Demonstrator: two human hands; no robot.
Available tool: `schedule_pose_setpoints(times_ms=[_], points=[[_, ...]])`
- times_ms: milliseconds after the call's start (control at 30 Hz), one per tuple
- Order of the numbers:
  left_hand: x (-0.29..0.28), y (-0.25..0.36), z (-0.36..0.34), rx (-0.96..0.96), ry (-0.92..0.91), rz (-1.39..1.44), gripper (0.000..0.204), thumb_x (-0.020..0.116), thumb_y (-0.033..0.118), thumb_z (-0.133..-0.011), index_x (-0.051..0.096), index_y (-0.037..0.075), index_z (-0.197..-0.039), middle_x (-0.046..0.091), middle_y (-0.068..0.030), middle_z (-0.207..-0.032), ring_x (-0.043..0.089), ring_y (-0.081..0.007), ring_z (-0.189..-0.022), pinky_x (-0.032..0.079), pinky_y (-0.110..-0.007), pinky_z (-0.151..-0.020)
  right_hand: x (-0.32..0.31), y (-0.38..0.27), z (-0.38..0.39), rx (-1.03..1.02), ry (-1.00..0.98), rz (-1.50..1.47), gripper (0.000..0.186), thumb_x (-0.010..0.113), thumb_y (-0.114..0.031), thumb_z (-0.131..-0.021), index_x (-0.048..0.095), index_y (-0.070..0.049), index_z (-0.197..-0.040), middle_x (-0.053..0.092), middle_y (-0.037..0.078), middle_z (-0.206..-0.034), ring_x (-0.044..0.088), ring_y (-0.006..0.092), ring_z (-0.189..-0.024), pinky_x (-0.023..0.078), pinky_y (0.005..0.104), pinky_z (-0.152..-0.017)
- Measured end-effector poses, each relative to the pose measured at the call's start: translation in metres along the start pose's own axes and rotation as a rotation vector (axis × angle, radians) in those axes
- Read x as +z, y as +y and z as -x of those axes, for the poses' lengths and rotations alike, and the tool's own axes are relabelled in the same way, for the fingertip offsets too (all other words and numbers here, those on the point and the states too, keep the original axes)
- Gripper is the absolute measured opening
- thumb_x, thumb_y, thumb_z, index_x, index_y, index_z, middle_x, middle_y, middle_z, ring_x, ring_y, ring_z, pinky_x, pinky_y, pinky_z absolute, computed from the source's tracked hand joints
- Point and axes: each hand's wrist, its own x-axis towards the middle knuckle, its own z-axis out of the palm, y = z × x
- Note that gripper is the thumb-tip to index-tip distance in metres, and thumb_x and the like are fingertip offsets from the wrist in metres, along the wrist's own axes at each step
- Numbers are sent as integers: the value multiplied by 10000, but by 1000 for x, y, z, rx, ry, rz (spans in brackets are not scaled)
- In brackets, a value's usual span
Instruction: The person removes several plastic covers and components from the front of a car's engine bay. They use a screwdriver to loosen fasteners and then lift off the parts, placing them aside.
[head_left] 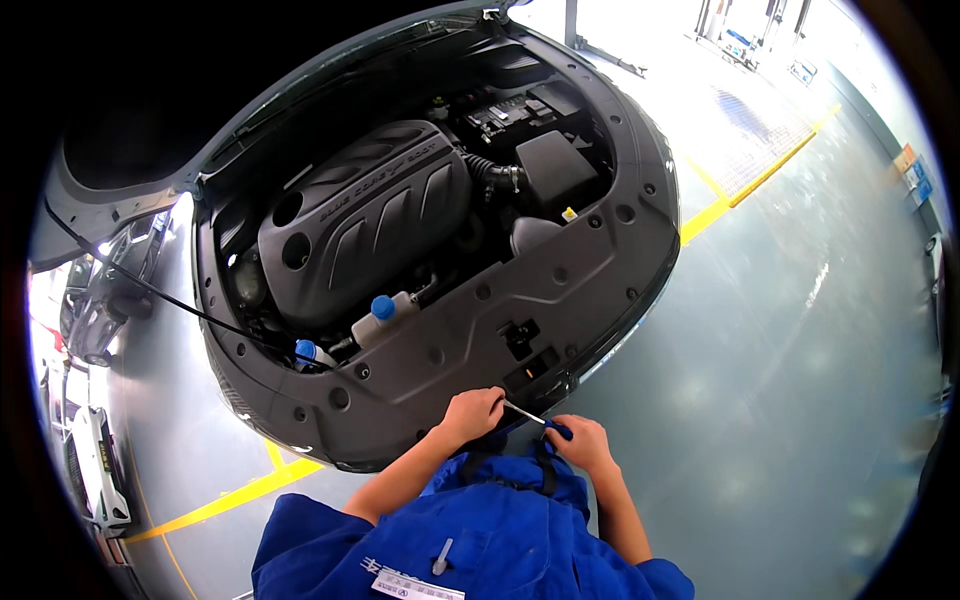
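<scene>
A screwdriver (524,412) with a thin metal shaft and a dark blue handle lies slantwise between my hands, over the front edge of the car. My right hand (584,443) is closed around its handle. At the other end of the shaft, my left hand (472,415) has its fingers pinched; the tip is hidden there. Both hands are by the front edge of the black plastic panel (450,350) that spans the engine bay. Just beyond them, the panel has an opening with a latch (519,338).
A ribbed black engine cover (375,215) fills the bay's middle. Blue-capped reservoirs (382,307) stand nearer, an air box (556,167) at right. The raised hood (120,215) rests on a thin prop rod (165,296) at left. Yellow lines (235,497) mark the grey floor.
</scene>
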Motion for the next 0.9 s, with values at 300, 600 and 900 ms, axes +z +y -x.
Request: schedule_pose_setpoints(times_ms=[300, 600, 900], points=[[16, 22, -13, 20, 141, -235, 194, 618, 242, -982, 575, 77, -889, 686, -133, -692, 687, -354, -629, 540, -485, -555, 28, 17, -6, -12, -180, -27, 466, 620, -522, -988, 747, -78, -1049, 729, 226, -805, 715, 439, -768, 581, 530, -725], [43, 28, -61, -164, 398, 341, 210, 521, 216, -1074, 573, 18, -1028, 621, -117, -624, 627, -285, -551, 471, -417, -494, -26, 16, -27, -12, -21, -56, 424, 651, -469, -985, 740, -74, -1109, 744, 218, -862, 721, 436, -814, 579, 520, -737], [42, 71, -118, -762, 211, 1395, 186, 482, 71, -1053, 621, -5, -1149, 590, -48, -862, 439, -59, -555, 319, -203, -456, -76, 71, -23, 322, 48, 47, 437, 638, -488, -991, 754, -74, -1067, 728, 241, -828, 710, 466, -822, 562, 547, -734]])
